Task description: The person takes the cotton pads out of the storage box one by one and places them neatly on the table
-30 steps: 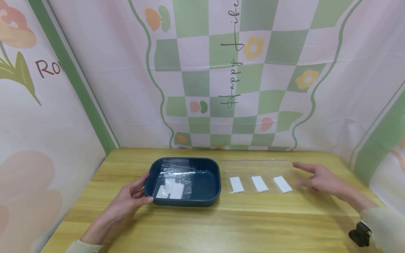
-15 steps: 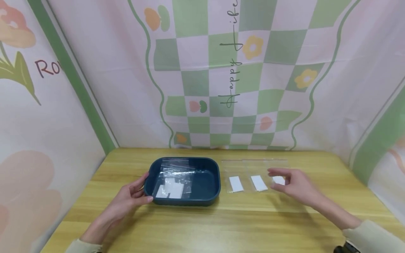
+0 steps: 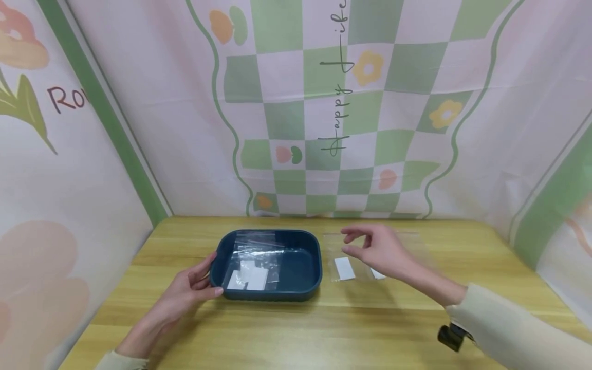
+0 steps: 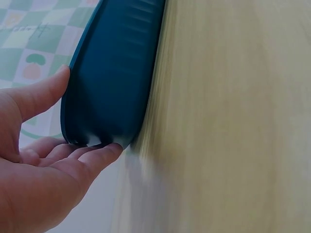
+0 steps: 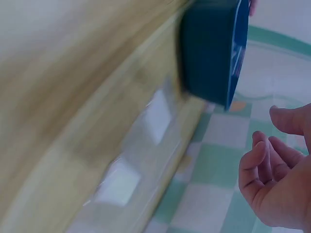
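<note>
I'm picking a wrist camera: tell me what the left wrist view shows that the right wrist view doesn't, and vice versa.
Only the left wrist view plainly shows the left hand gripping the dark blue tray, and lettering on the checkered backdrop. Only the right wrist view shows the right hand, holding nothing, and clear zip bags with white rectangles. Both show the dark blue tray, wooden table and checkered backdrop.

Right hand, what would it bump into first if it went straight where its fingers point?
Likely the blue tray, at its right side. The right hand might pass above it, though: its height is hard to tell.
</note>
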Available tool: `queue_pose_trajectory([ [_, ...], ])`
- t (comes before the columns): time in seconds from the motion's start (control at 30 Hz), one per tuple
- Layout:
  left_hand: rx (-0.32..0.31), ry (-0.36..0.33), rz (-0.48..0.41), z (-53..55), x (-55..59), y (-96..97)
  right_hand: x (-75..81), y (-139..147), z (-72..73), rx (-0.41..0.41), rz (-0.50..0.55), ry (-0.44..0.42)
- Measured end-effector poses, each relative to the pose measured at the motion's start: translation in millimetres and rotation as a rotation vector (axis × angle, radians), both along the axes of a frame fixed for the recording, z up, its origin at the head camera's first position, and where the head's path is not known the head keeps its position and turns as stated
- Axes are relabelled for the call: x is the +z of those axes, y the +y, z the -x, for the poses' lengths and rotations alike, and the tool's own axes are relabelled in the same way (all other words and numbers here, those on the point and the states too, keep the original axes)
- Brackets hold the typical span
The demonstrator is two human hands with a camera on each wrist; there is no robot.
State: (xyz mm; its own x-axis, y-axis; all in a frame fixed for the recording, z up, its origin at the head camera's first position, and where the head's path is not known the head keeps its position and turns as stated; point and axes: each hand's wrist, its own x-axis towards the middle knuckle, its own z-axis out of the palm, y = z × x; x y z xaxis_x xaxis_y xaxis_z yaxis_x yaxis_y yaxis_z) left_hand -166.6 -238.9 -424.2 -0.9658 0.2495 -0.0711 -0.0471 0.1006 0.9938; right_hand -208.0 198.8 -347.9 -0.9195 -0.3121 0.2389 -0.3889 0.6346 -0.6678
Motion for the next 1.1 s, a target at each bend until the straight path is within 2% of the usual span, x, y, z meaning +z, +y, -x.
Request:
queue_pose_trajectory([
  [0.2,0.015,-0.013,0.001,0.4,-1.5,-0.7,3.3,-44.8,19.7,0.083,0.008,0.025],
  [0.37,0.028,-0.026,-0.001,0.7,-1.5,-1.7,3.7,-81.7,33.9,0.157,-0.038,-0.023],
  [0.67,0.024,-0.034,0.016,0.1,3.4,0.3,-3.9,-125.7,56.5,0.223,-0.236,-0.077],
  [0.8,0.035,-0.038,0.030,-0.6,4.6,-1.4,-15.5,-139.5,65.2,0.260,-0.345,-0.085],
  [0.93,0.033,-0.040,0.020,-0.1,2.8,-2.9,-28.1,-148.7,69.1,0.296,-0.405,-0.107],
  [1.1,0.019,-0.035,0.011,1.5,0.1,-3.2,-36.5,-154.3,69.9,0.275,-0.496,-0.135],
])
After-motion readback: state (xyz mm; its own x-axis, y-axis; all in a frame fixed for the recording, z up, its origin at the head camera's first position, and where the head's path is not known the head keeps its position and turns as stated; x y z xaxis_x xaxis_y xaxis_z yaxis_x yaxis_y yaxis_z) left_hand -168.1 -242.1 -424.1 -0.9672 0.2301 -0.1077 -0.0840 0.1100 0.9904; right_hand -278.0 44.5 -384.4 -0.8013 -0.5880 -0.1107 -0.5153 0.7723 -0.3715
